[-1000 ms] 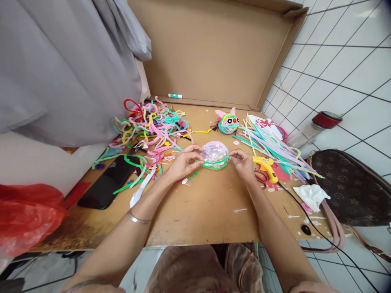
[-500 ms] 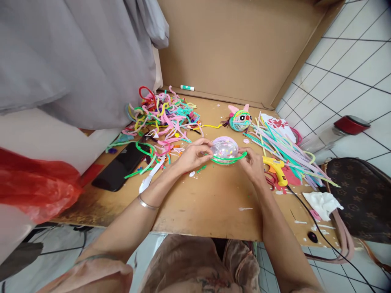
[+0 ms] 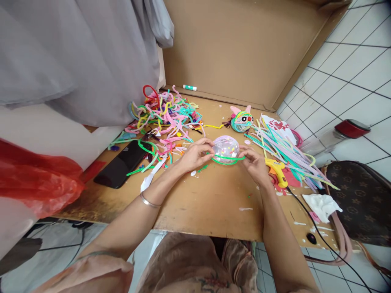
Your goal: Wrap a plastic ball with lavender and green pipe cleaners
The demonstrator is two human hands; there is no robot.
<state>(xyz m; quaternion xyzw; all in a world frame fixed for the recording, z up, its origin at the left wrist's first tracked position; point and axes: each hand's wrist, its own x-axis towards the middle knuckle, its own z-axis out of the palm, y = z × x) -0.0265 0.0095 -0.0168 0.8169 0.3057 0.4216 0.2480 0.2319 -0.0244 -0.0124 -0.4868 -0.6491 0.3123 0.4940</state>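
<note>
A clear round ball [image 3: 225, 147] with small coloured bits showing on it rests on the table, a lilac pipe cleaner [image 3: 226, 138] curving round its far side. Across its near side runs a green pipe cleaner [image 3: 227, 158], with more green below it along the ball's edge. My left hand [image 3: 200, 154] pinches the green pipe cleaner's left end, fingertips close against the ball. On the other side, my right hand [image 3: 253, 160] grips the right end between thumb and fingers. Whether the fingertips also touch the ball I cannot tell.
A tangled heap of pipe cleaners [image 3: 168, 112] and a black phone [image 3: 122, 165] lie left. A decorated ball with pink ears [image 3: 242, 121] stands behind. At right are straight pipe cleaners [image 3: 284, 150], a yellow glue gun [image 3: 277, 171] with its cord, a tissue [image 3: 322, 206] and a brown bag [image 3: 360, 199].
The green pipe cleaner's right end, raised before, now lies lower and straighter across the ball. My right hand has shifted slightly and its fingers show more. The view has moved a little.
</note>
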